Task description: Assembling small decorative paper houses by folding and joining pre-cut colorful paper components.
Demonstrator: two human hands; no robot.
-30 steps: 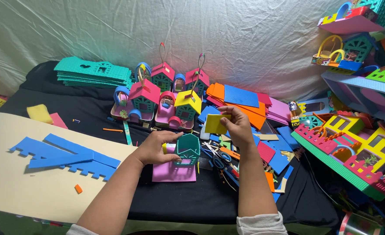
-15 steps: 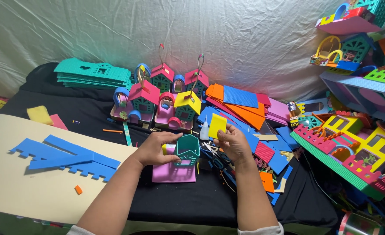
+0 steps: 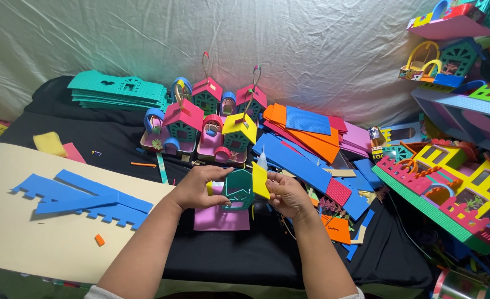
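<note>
Left hand [image 3: 196, 187] curled round the left side of a small teal foam house piece [image 3: 238, 190], thumb over its upper edge, fingers tucked behind and pressed together, holding it upright above a pink foam base [image 3: 221, 217] on the black cloth [image 3: 78, 133]. Right hand [image 3: 287, 195] closed against the right side of the same teal piece, pinching a yellow foam panel [image 3: 260, 180] between thumb and fingertips, the panel standing on edge and touching the teal wall. Just above the right fingertips, a pale pointed tip [image 3: 262, 161], possibly a glue nozzle; cannot tell what grips it. Beyond both sets of fingers, farther from the body, a cluster of finished little foam houses [image 3: 211, 124] with pink and yellow roofs and wire loops on top. Up and to the right of the right fingers, a fanned stack of flat foam sheets [image 3: 308, 130] in blue, orange and pink. Well to the left of the left fingers, blue notched foam strips [image 3: 81, 196] lying on a cream board [image 3: 18, 238], with a small orange scrap [image 3: 99, 240] near them. Far beyond the left fingers, a stack of teal foam cutouts [image 3: 117, 91]. Far to the right of the right fingers, a larger foam house with green base and pink fence [image 3: 450, 191].
</note>
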